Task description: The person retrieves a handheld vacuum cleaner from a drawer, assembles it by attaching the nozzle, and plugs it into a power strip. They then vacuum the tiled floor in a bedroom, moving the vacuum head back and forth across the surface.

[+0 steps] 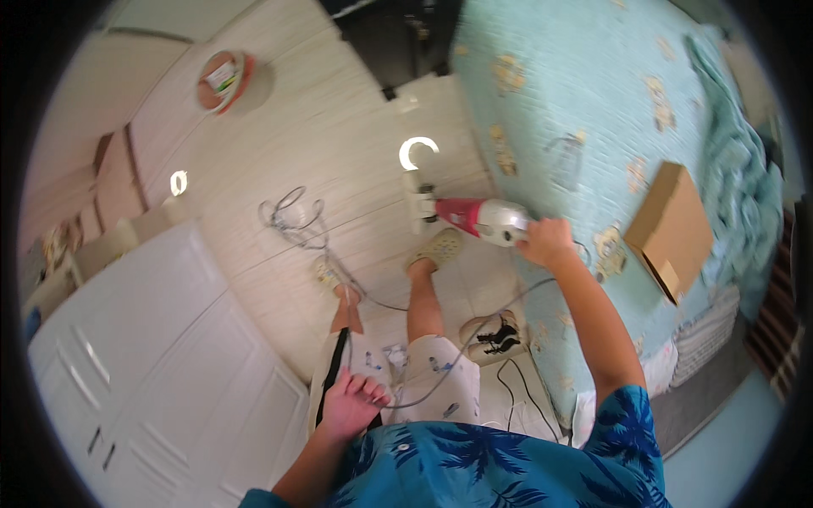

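My right hand (pixel 549 242) grips the handle end of a pink and silver stick vacuum cleaner (pixel 498 221), beside the bed. Its white floor head (pixel 416 202) rests on the pale floor, just ahead of my foot. A grey power cord (pixel 467 346) runs from the vacuum's handle end across my lap. My left hand (pixel 354 401) has its fingers curled around that cord in front of my shorts. More of the cord lies in a loose coil (pixel 289 219) on the floor to the left.
A bed with a teal bear-patterned cover (pixel 546 82) lines the right, bearing a cardboard box (pixel 673 232). Shoes (pixel 492 336) and a black cable (pixel 511 387) lie beside it. White cabinet doors (pixel 159 355) stand left. A waste bin (pixel 222 82) and black furniture (pixel 403 38) are farther off.
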Tool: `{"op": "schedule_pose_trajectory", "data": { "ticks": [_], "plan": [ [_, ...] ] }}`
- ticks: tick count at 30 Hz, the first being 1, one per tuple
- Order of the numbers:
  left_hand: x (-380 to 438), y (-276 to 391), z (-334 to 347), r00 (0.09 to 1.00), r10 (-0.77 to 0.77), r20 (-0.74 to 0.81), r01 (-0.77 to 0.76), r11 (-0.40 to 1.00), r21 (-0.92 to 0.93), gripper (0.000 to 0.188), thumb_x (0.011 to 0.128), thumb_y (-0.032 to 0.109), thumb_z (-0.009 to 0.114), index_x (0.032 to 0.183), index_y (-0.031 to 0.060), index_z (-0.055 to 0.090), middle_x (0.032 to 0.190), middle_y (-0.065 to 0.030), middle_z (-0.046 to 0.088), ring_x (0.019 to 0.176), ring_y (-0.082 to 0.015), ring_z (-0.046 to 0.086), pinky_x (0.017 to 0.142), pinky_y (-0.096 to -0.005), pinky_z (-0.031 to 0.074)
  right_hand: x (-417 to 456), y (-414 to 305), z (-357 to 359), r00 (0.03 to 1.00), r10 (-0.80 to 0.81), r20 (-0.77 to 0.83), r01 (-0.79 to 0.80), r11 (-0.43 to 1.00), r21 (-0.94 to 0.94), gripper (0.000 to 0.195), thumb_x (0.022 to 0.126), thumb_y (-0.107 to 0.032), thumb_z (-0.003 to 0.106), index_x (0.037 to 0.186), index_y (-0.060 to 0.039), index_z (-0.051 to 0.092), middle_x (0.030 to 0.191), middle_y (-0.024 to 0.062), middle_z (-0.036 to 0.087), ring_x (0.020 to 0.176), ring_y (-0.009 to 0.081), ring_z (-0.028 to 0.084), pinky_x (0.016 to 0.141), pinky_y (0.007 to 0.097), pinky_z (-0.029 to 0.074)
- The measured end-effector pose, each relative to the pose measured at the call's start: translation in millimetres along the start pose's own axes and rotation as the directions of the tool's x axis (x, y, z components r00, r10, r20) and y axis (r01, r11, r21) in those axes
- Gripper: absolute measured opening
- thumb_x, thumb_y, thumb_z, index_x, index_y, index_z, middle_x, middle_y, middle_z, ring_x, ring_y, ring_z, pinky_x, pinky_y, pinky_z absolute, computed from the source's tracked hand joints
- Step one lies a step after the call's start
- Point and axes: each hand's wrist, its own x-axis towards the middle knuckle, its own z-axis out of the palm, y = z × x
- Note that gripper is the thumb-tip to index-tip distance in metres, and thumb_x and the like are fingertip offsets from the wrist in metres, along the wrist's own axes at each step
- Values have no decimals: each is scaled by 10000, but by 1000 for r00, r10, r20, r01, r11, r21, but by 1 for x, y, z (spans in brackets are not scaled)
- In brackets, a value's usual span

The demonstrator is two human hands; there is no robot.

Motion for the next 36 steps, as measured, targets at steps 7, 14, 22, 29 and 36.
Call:
{"op": "schedule_pose_trajectory", "data": {
  "ticks": [7, 14, 22, 29, 36],
  "plan": [
    [4, -27, 0, 998, 23, 61, -53, 822, 567, 375, 989, 306, 351, 1011, 9, 580, 1030, -128, 560, 892, -205, 529, 847, -354, 431, -25, -67, 10, 828, -30, -560, 125, 983, 133, 354, 760, -381, 639, 943, -79, 619, 828, 132, 631, 809, 300, 608, 701, 420, 479],
    [-14, -72, 16, 863, -77, 498, -494, 68, 867, 350, 971, 274, 411, 1027, 0, 621, 1023, -112, 589, 934, -257, 550, 856, -318, 424, -48, -324, 12, 713, -526, 463, -544, 1, 839, 482, 891, -454, 518, 1046, -3, 591, 765, 96, 578, 584, 161, 545, 568, 332, 458],
    [16, 74, -97, 907, -149, 395, -21, 919, 395, 619, 879, 446, 496, 1233, -61, 466, 1164, -180, 569, 1044, -266, 568, 918, -362, 441, -185, -314, -44, 810, -398, -431, 552, 268, 790, 134, 861, -157, 539, 855, -66, 636, 579, 169, 513, 500, 293, 521, 510, 379, 424],
    [55, 130, -75, 964, -182, 194, 188, 982, -12, 525, 933, 469, 416, 1131, -16, 458, 907, -122, 599, 690, -191, 553, 655, -314, 495, -392, -298, -85, 715, -691, -111, 464, 349, 815, 88, 799, -45, 571, 820, -34, 655, 728, 130, 625, 634, 287, 589, 580, 334, 457],
    [-49, 102, -49, 917, -143, 373, -24, 913, 407, 228, 952, 237, 450, 921, 36, 552, 804, -68, 614, 709, -154, 600, 624, -285, 515, -437, -205, 19, 891, -62, 450, -285, 695, 660, 177, 760, -164, 582, 845, -54, 691, 742, 94, 668, 706, 196, 627, 633, 306, 471]
  ]
}}
